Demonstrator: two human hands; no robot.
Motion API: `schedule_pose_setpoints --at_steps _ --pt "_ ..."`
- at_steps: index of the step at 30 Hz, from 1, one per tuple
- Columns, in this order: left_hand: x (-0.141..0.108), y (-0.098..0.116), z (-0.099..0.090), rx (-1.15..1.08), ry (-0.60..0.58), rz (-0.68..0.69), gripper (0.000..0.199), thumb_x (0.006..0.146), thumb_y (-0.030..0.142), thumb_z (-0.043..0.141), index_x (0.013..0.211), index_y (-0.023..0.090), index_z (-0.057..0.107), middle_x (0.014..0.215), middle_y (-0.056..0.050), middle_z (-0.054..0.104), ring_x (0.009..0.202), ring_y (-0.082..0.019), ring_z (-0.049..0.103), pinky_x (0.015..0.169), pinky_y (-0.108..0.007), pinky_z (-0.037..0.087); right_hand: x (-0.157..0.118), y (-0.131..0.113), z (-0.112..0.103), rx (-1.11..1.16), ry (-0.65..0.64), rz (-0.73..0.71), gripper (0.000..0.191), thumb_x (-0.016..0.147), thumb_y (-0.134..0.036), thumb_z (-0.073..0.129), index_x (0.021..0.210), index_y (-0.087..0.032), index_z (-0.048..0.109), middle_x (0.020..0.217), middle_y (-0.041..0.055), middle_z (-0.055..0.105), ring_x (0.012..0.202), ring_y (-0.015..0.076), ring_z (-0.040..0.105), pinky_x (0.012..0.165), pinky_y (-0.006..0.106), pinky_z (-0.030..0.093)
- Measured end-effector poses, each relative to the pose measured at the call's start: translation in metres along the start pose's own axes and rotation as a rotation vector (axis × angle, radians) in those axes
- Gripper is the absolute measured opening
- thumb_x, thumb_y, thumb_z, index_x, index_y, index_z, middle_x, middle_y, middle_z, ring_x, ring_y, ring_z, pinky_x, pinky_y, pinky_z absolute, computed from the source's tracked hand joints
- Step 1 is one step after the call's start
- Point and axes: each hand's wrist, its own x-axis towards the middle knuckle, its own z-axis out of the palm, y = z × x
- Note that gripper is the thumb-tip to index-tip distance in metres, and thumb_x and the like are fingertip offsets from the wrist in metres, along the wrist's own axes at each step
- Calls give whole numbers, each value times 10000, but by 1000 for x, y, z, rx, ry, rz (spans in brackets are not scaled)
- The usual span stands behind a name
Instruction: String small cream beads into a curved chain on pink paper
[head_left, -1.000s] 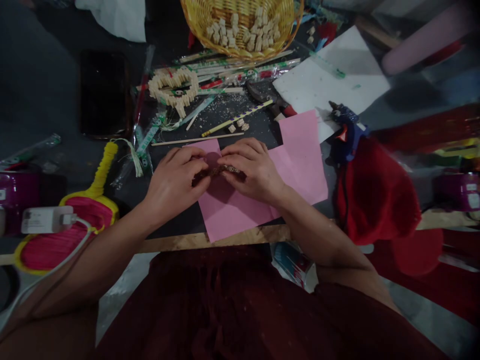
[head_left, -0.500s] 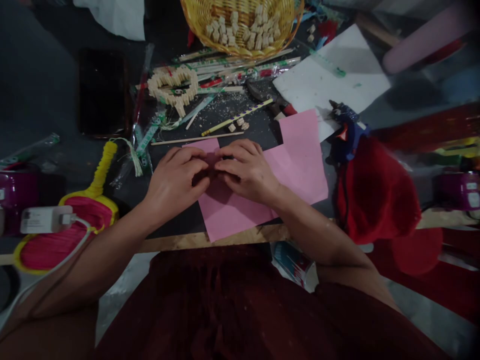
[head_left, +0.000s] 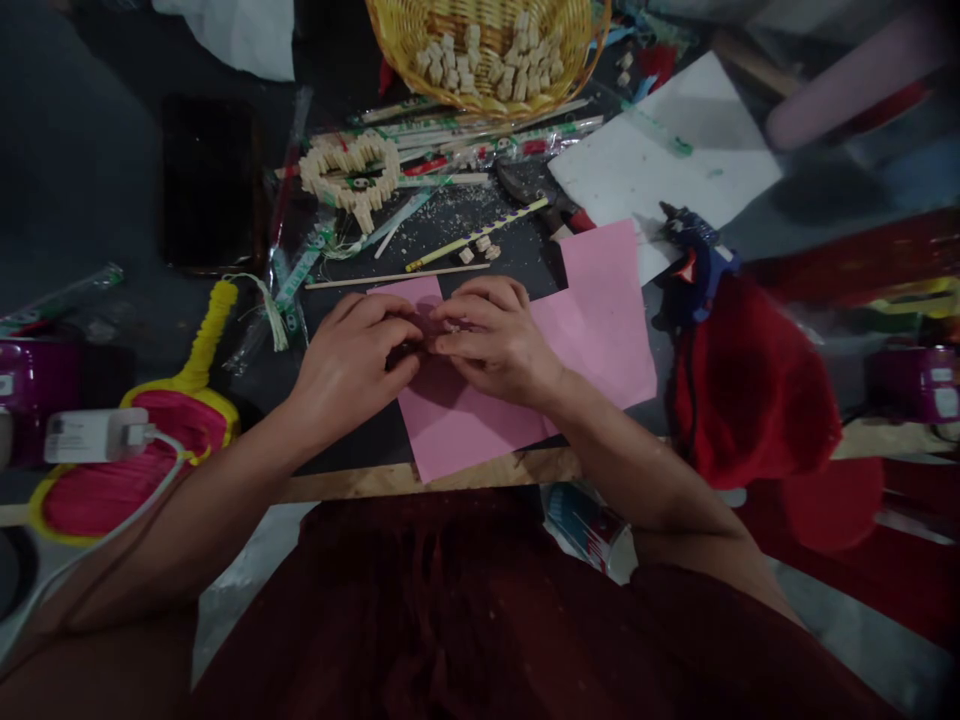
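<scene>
Pink paper [head_left: 480,420] with a notched upper edge lies on the dark table, near its wooden front edge. Over its left part, my left hand [head_left: 356,360] curls with the fingers drawn together. Facing it, my right hand [head_left: 499,340] has its fingertips close to the left ones, pinched round something small that I cannot make out. Just beyond the hands are a thin wooden stick [head_left: 397,277], a striped yellow pencil [head_left: 476,234] and several small wooden pieces [head_left: 486,247].
A wicker basket [head_left: 487,105] holds wooden pieces at the back. A heart-shaped stick piece [head_left: 351,172], a phone [head_left: 210,185] and pliers [head_left: 536,195] lie around. To the right are a blue glue gun [head_left: 697,255] and red cloth [head_left: 750,390]; a yellow-rimmed pink item [head_left: 176,430] sits left.
My right hand's fingers have shifted slightly, and a small pale bit now shows near their tips. The view has moved a little; the pink paper lies as before.
</scene>
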Motion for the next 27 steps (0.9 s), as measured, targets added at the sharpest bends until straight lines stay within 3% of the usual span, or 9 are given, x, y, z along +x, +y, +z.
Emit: schedule_pose_setpoints --at_steps 7,12,15,21,27 --pt "-2 -5 -7 -39 -33 32 192 914 283 647 1070 250 754 1279 -92 728 1229 -312 668 1122 -530 520 0 -1 -4 -47 14 -25 288 1028 -201 571 909 -358 782 1180 -31 737 1221 221 539 1049 456 387" --pt "-8 -15 -20 -81 -60 88 290 968 232 553 1195 249 732 1265 -92 742 1248 -294 672 1106 -483 541 -2 0 -2 -69 70 -71 216 997 -214 630 884 -338 767 1190 -31 750 1216 226 558 1023 449 413" --pt "-9 -16 -20 -57 -41 92 302 976 208 513 1155 256 751 1226 -84 749 1194 -285 688 1084 -476 546 -3 1 0 -50 76 -66 214 995 -208 627 896 -337 766 1205 -27 737 1227 231 547 1034 457 402" --pt "-5 -14 -14 -23 -59 70 270 1000 262 510 1062 265 773 1158 -65 757 1105 -270 691 1069 -480 536 -2 -1 -2 -17 -45 19 230 993 -196 620 927 -345 782 1235 -11 719 1258 249 523 1076 485 361" --pt "-5 -15 -14 -16 -65 81 255 1001 280 520 991 260 774 1125 -68 757 1098 -275 675 1039 -470 541 -2 0 -1 -20 14 -14 245 1005 -207 609 929 -356 788 1207 -20 743 1224 235 545 1038 461 386"
